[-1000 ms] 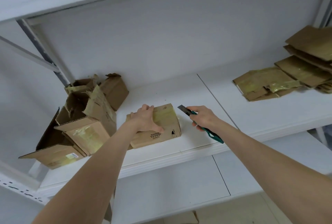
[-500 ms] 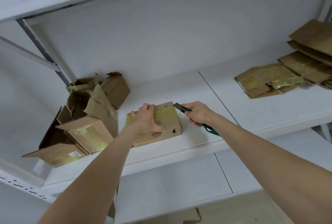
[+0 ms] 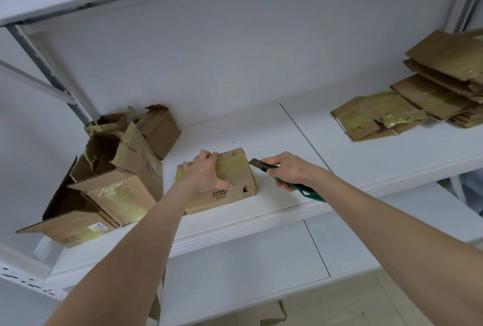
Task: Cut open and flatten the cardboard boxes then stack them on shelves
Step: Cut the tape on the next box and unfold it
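- Cardboard box sits near the shelf front edge. The left hand is on top, fingers curled over the far edge to steady it.
- Right hand fingers clamp the green knife, its blade at the taped right corner, likely to slit it.
- Unflattened boxes wait left; flattened pieces lie stacked far right.

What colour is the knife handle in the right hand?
The knife handle is dark green; the head view shows it.

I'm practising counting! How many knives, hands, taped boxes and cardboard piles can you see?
knife: 1
hands: 2 (left hand holding the box, right hand holding the knife)
taped box: 1
cardboard piles: 2 (opened boxes, flattened cardboard)
Total: 6
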Motion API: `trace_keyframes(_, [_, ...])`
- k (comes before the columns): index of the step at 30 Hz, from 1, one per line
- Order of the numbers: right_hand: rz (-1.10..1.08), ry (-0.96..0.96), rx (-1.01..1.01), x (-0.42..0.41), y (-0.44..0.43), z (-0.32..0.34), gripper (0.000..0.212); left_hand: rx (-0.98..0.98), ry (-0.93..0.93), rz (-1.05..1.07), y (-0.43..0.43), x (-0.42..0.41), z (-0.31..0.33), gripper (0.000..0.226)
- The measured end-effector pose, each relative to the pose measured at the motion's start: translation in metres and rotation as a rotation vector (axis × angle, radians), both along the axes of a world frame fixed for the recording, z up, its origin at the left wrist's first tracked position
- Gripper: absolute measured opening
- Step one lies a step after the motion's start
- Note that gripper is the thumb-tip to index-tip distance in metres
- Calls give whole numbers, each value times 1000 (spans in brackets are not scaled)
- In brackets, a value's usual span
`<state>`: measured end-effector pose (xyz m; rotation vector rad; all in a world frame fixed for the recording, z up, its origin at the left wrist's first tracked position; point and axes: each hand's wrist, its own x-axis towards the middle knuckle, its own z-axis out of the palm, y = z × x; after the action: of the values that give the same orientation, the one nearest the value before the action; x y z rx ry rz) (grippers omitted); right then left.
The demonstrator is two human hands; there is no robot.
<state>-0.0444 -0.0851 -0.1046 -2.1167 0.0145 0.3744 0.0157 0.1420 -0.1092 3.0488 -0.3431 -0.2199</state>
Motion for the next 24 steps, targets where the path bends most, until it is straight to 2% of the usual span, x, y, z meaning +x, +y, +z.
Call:
trace_keyframes(10, [48,56,-6,-6,-14,8,40,39,17,48,0,0,3,103])
trace_keyframes(13, [-160,14,139,-7,-29,-4,35,44,38,209,2,4,5,106])
trace_keyframes(15, [-275,-47,216,-8,-30,-13,28,71,78,237,2,7,13,110])
trace_keyframes(19, [-285,-17,364,-7,-2,-20,34,184,165,177,8,8,26,99])
trace_keyframes(21, [-281,23,401,-3,14,-21,26,152,175,198,6,1,27,93])
trace_keyframes(24, [-355,13,423,7,26,-19,20,-72,190,336,0,-9,22,76])
